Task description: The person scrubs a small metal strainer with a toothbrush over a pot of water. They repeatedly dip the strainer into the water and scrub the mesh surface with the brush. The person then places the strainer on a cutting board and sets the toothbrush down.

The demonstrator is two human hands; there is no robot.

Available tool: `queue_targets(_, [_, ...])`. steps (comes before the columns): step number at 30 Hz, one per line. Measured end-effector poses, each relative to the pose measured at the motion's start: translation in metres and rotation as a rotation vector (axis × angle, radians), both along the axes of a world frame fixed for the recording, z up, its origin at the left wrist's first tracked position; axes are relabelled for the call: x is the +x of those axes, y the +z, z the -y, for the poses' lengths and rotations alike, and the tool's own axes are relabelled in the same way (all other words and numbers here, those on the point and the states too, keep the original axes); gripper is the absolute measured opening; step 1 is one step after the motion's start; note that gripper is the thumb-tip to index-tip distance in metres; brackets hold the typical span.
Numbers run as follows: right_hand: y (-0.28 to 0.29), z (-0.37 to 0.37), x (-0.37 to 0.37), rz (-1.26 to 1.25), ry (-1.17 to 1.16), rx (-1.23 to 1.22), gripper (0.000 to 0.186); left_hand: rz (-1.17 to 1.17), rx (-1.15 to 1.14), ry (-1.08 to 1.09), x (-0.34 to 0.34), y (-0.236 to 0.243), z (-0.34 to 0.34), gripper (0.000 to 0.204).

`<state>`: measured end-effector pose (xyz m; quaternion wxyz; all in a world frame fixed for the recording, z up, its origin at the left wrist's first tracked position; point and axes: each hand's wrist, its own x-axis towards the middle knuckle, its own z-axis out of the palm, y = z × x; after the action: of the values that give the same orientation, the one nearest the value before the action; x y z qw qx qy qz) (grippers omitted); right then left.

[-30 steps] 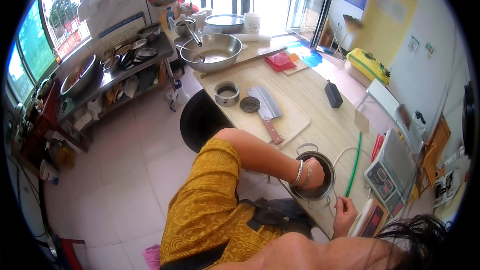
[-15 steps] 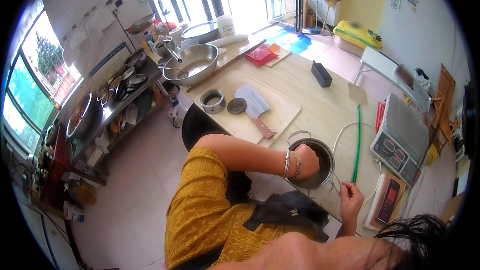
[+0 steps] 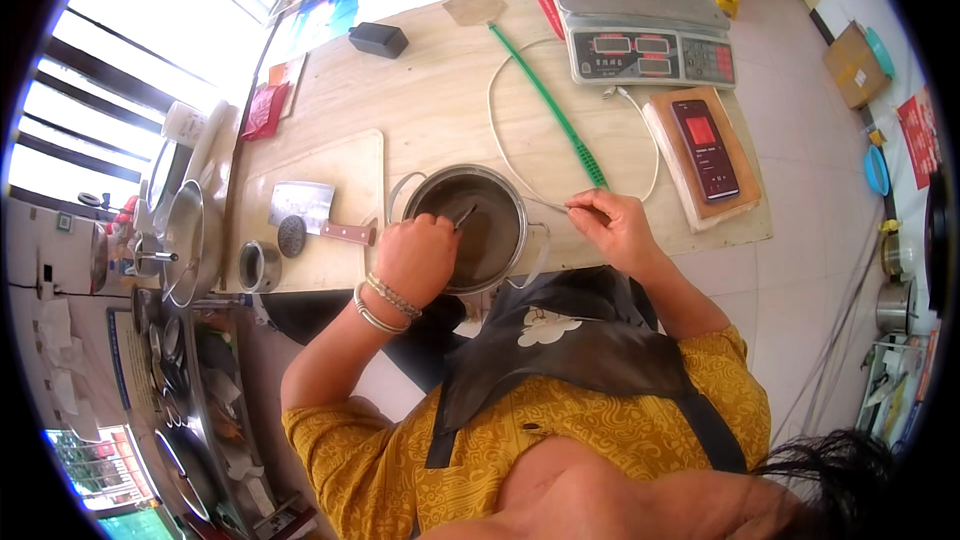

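Note:
A metal pot (image 3: 518, 208) with two loop handles stands near the table's front edge, dark inside. My left hand (image 3: 415, 255) reaches over its left rim with the fingers closed on a small dark, thin piece (image 3: 466, 216). Right of the pot, my right hand (image 3: 615, 228) is pinched; what lies between its fingertips is too small to name. Just beyond those fingers is the ridged end of a green stick (image 3: 560, 115), and a white cable (image 3: 497, 130) loops around there. On the cutting board (image 3: 345, 170) lie a cleaver (image 3: 305, 205), a round dark disc (image 3: 291, 236) and a metal ring (image 3: 260, 266).
A scale (image 3: 640, 15) stands at the far right, with a phone (image 3: 705, 150) on a book-like block (image 3: 668, 165) nearer. A black box (image 3: 378, 40) and a red packet (image 3: 265, 110) lie farther left. A large metal bowl (image 3: 190, 240) sits at the left.
The view has swung to the right. My left hand has come up from deep inside the pot to its left rim, and a dark piece now shows at its fingers. The right hand stays pinched.

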<state>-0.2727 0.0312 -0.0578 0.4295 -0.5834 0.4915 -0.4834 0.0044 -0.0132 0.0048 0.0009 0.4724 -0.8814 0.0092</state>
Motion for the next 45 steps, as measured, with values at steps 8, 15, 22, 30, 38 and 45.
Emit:
queue_targets(8, [-0.016, 0.020, 0.002, 0.118, -0.061, -0.002, 0.020, -0.904, 0.351, 0.245, 0.022, 0.002, 0.012, 0.027])
queue_targets(15, [-0.028, 0.028, 0.005, -0.201, -0.146, -0.090, 0.022, -2.003, 1.019, 0.338, 0.028, -0.021, 0.009, 0.040])
queue_targets(22, [-0.029, 0.039, 0.002, -0.766, -0.193, -0.338, 0.021, -2.423, 1.429, -0.119, 0.010, -0.026, 0.010, 0.061])
queue_targets(30, [-0.031, 0.040, 0.003, -0.851, -0.147, -0.328, 0.024, -2.431, 1.411, 0.102, 0.009, -0.024, 0.006, 0.064])
queue_targets(38, [-0.032, 0.039, 0.002, -0.859, -0.132, -0.344, 0.024, -2.414, 1.428, -0.017, 0.006, -0.027, 0.003, 0.062])
queue_targets(45, [-0.045, 0.042, -0.002, -0.853, -0.160, -0.309, 0.020, -1.758, 0.767, 0.233, -0.008, -0.012, -0.007, 0.048])
